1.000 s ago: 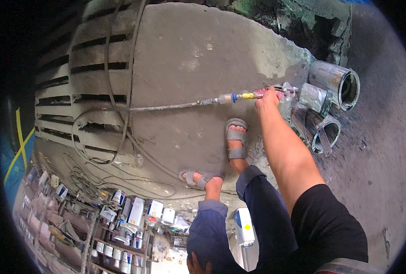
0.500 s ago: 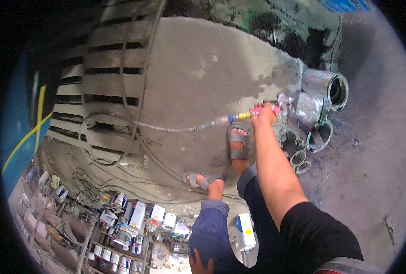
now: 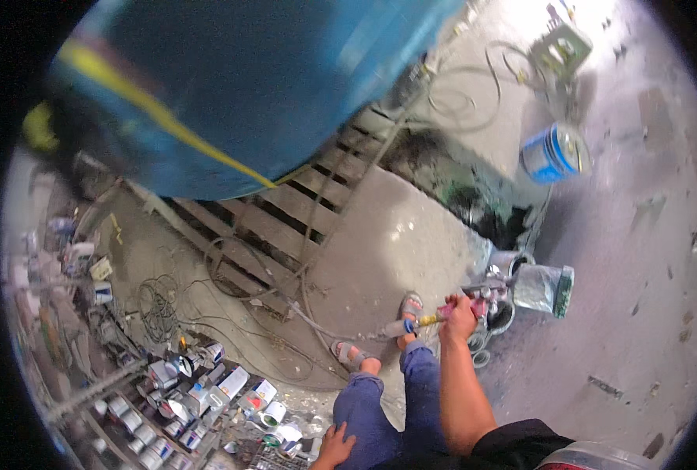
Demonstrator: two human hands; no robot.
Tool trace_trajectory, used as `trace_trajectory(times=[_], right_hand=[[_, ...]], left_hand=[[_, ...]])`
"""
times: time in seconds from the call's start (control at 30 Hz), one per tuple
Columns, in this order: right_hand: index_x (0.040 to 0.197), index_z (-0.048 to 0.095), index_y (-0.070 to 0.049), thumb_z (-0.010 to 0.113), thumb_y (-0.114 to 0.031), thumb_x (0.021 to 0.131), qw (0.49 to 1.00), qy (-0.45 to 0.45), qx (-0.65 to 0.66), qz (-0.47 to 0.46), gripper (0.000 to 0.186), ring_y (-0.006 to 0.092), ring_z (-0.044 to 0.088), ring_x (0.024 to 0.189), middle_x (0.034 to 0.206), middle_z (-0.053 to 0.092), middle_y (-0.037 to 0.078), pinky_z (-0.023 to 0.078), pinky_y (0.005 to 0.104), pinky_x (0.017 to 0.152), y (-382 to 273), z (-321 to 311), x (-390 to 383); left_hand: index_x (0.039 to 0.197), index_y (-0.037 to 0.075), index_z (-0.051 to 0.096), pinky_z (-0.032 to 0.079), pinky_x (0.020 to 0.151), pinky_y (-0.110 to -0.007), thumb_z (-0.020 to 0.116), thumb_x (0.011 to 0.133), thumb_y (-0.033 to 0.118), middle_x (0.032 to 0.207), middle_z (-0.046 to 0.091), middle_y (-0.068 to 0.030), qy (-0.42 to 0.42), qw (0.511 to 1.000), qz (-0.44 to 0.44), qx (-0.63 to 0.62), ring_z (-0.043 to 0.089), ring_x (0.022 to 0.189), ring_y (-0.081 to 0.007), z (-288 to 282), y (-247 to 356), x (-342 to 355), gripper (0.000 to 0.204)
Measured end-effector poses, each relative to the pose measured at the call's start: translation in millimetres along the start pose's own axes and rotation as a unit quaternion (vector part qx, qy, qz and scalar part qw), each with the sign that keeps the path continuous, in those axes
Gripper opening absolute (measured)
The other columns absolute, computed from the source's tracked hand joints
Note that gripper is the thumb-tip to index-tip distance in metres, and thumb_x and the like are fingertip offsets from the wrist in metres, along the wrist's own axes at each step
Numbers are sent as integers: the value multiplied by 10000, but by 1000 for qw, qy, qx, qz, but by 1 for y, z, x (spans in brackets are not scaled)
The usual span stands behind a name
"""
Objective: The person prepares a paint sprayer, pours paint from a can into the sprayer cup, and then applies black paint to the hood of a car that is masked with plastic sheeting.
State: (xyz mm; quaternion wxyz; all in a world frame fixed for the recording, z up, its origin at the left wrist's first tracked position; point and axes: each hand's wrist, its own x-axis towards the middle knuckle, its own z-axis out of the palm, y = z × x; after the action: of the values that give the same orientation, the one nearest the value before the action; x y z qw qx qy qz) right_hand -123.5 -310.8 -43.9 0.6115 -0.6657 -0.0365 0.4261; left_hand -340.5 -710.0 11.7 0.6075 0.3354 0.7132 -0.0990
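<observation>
A rough workshop or paint yard. The concrete floor is stained and dusty, and a wooden pallet lies mid-frame with hoses and cables strewn over it. Small paint cans crowd the lower left, metal tins stand at centre right, a blue bucket sits upper right, and a large blue drum fills the upper left.

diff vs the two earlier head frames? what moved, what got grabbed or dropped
Mostly the view moved: the head tipped up, so a big blue drum and a blue bucket now show, and the hands sit lower in frame. Nothing was grabbed or dropped. The right hand keeps its grip on the hose nozzle by the metal cans; the left hand stays on the thigh, feet planted.
</observation>
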Motion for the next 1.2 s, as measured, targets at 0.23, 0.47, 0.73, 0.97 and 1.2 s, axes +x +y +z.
trace_trajectory(times=[0.23, 0.47, 0.73, 0.97, 1.2], right_hand=[[1013, 609, -21, 547, -178, 937, 917, -225, -261, -203, 185, 190, 639, 845, 891, 658, 83, 497, 321, 702, -126, 3, -110], [1143, 589, -61, 511, -141, 953, 877, -408, -241, -76, 220, 123, 571, 710, 870, 649, 70, 472, 263, 614, -187, 44, -271], [835, 664, -13, 532, -180, 941, 737, -570, -339, -132, 238, 90, 511, 607, 710, 596, 31, 395, 229, 536, -194, 89, -360], [1154, 579, -23, 524, -80, 909, 618, -686, -329, -200, 258, 104, 551, 657, 824, 636, 55, 430, 246, 559, -222, 163, -427], [1250, 553, -14, 524, -29, 875, 548, -752, -328, -163, 376, 103, 564, 680, 1076, 657, 106, 454, 252, 551, -248, 233, -463]], left_hand=[[1455, 79, 402, 333, 1113, -442, 498, 921, 544, 1436, 442, -244, -21, 996, 67, -55, 420, 1334, -389, -41, -10, -16, 715], [1408, -6, 438, 357, 1097, -417, 548, 913, 494, 1387, 481, -282, 69, 965, 128, -217, 465, 1305, -380, -33, -62, -14, 712], [1399, -33, 430, 411, 1044, -381, 576, 939, 436, 1339, 549, -243, 143, 908, 144, -366, 526, 1261, -311, -104, -37, -67, 673], [1420, -23, 408, 414, 1030, -344, 563, 969, 378, 1363, 547, -174, 214, 826, 176, -491, 540, 1236, -252, -143, -42, -98, 623], [1474, 21, 339, 441, 996, -370, 572, 961, 361, 1351, 548, -175, 290, 728, 90, -614, 571, 1174, -267, -154, -46, -82, 658]])
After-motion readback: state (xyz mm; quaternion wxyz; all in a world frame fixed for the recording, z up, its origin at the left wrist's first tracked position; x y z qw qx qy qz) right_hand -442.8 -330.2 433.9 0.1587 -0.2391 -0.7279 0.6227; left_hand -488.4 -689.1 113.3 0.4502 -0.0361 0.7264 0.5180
